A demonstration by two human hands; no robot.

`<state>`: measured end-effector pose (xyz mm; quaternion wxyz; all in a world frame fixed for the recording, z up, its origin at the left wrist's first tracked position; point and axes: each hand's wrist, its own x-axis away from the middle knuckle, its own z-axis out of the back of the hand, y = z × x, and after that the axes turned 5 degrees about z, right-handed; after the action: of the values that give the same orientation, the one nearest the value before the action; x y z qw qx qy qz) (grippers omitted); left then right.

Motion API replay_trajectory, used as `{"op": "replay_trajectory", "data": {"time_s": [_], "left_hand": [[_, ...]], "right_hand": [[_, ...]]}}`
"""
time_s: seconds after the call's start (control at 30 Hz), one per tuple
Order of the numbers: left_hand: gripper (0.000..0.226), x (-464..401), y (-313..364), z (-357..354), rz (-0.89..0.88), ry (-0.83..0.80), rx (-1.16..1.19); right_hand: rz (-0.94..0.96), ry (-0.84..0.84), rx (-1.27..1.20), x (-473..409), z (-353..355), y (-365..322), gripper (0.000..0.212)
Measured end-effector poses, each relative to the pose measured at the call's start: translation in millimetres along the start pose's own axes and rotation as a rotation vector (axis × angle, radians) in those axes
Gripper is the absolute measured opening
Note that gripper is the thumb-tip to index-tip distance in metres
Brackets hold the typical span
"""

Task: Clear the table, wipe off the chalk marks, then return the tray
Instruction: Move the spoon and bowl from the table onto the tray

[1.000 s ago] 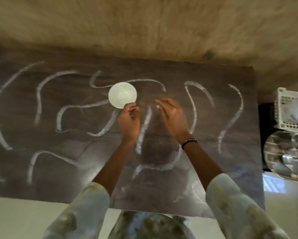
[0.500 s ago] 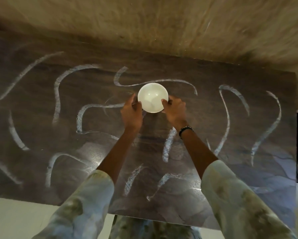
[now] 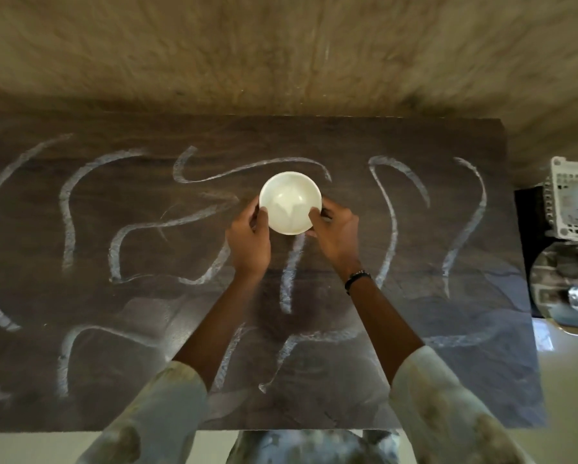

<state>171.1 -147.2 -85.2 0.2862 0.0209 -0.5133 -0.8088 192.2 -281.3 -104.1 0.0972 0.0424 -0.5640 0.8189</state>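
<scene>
Between my two hands sits the white bowl (image 3: 290,202), mouth up. My left hand (image 3: 249,241) grasps its left rim, thumb hooked over the edge; my right hand (image 3: 337,234) grasps the right rim likewise. I cannot tell whether the bowl rests on the counter (image 3: 481,363) or is lifted. Chalk marks (image 3: 69,209) curl over the dark surface on both sides of the hands. Well right of the right hand, off the counter, I see a white basket (image 3: 555,209).
</scene>
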Motion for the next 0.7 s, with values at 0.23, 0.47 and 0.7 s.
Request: {"op": "replay_trajectory", "data": {"time_s": [0.23,0.47,0.7], "left_hand": [[0.032,78.1,39.8,-80.7,-0.074,-0.089,0.018],[0.032,191.3,79.8,-190.6,-0.092,-0.162,0.076],[0.031,302.3,126.4,-313.7,-0.098,-0.262,0.069]], "right_hand": [[-0.001,0.115,-0.065,26.3,117.2,30.5,0.032],[-0.043,0.197,-0.053,61.9,271.9,78.2,0.032],[-0.031,0.309,0.109,90.9,437.4,127.3,0.029]]}}
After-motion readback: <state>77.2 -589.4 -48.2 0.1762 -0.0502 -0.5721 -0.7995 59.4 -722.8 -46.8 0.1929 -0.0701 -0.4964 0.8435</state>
